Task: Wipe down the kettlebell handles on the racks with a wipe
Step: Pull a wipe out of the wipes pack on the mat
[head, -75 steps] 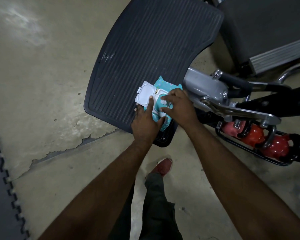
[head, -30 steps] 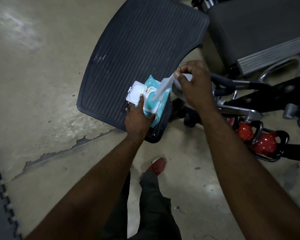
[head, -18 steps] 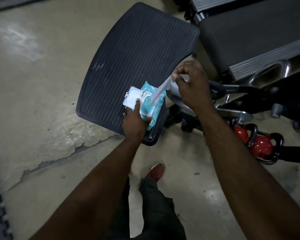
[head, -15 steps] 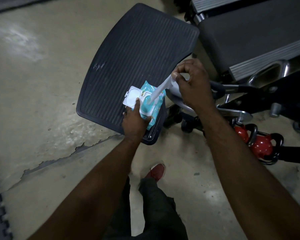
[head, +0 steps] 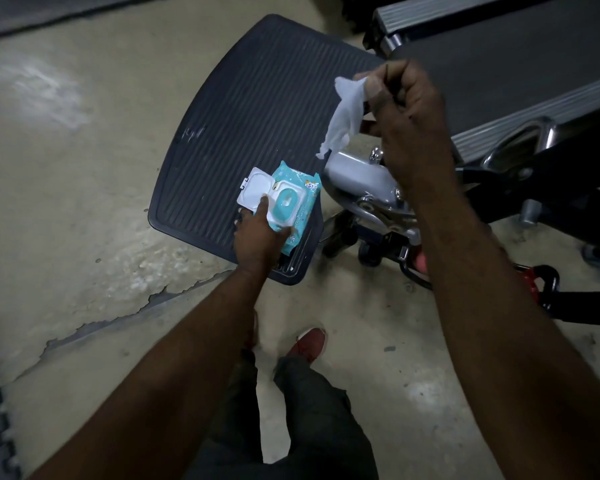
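Right-centre, behind my right forearm: red kettlebells (head: 530, 281), mostly hidden, handles not yet wiped, I judge. Centre: left hand (head: 257, 237) grips pack (head: 291, 206), thumb on top, steadying it on mat (head: 257, 116). Upper right: right hand (head: 409, 109) pinches wipe (head: 347, 112), hanging clear of pack, ready.

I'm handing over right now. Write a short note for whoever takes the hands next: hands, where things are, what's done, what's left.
Right hand: pinches a white wipe, raised clear of the pack.
Left hand: holds the wipe pack down on the black ribbed platform; its lid is flipped open.
Red kettlebells: low at right, only partly in view.
Done: one wipe is out.
Left: wipe the kettlebell handles; neither hand is on one yet.
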Motion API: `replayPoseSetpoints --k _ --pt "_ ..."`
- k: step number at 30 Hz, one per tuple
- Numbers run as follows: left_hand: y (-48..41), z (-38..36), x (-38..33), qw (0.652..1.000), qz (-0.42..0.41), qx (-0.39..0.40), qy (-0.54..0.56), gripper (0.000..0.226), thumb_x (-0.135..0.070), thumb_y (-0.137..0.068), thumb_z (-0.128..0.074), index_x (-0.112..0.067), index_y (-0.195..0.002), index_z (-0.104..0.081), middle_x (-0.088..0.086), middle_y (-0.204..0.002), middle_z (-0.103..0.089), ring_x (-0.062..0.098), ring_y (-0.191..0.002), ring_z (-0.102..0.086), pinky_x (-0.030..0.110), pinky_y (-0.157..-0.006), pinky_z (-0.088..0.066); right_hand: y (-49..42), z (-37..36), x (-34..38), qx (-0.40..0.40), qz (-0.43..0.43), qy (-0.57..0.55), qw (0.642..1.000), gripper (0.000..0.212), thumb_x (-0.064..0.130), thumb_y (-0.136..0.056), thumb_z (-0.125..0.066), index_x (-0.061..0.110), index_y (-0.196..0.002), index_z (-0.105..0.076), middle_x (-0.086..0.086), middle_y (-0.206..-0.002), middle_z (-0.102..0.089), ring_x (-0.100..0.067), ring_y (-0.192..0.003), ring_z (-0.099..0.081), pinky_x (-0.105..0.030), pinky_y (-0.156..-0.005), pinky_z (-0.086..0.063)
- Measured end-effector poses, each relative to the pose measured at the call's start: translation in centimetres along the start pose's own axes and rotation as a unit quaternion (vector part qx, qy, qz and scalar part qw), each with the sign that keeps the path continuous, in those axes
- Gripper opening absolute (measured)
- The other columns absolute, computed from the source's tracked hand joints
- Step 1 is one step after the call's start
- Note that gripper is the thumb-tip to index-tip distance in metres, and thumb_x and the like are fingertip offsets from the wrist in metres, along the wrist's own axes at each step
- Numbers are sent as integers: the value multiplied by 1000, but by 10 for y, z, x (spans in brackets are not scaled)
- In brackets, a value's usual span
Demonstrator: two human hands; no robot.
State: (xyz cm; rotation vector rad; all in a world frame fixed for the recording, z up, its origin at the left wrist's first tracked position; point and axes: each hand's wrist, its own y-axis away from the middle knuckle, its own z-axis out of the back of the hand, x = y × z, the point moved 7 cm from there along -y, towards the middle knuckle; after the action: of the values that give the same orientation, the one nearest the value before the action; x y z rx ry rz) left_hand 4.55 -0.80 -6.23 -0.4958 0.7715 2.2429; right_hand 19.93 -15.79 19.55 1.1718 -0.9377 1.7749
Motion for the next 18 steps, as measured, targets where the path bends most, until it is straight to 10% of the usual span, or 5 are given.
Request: replayPoseSetpoints --k 7,12,18 --pt "49 87 -56 987 -91 -129 -3 81 -59 -73 -74 -27 -142 -48 9 -140 -49 28 -127 -45 43 -104 -39 33 12 12 24 -44 35 998 6 29 -95 -53 29 -89 -55 -4 -91 -67 -22 -85 -65 -48 -80 -56" --pt "85 104 -122 971 -165 47 168 63 -44 -68 -86 -20 -122 -65 -2 -112 -62 14 -95 -61 25 -79 -45 47 15 39 41 -67 -82 994 11 13 -99 -52 19 -89 -53 -2 -81 -61 -8 -70 -57 -25 -63 -50" --pt "153 135 -164 882 -174 179 399 9 -11 -94 -64 -3 -89 -65 6 -76 -68 13 -71 -64 26 -61 -48 88 76 50 -118 -138 -154 971 9 27 -89 -59 29 -82 -63 -1 -76 -61 -19 -70 -55 -43 -66 -52"
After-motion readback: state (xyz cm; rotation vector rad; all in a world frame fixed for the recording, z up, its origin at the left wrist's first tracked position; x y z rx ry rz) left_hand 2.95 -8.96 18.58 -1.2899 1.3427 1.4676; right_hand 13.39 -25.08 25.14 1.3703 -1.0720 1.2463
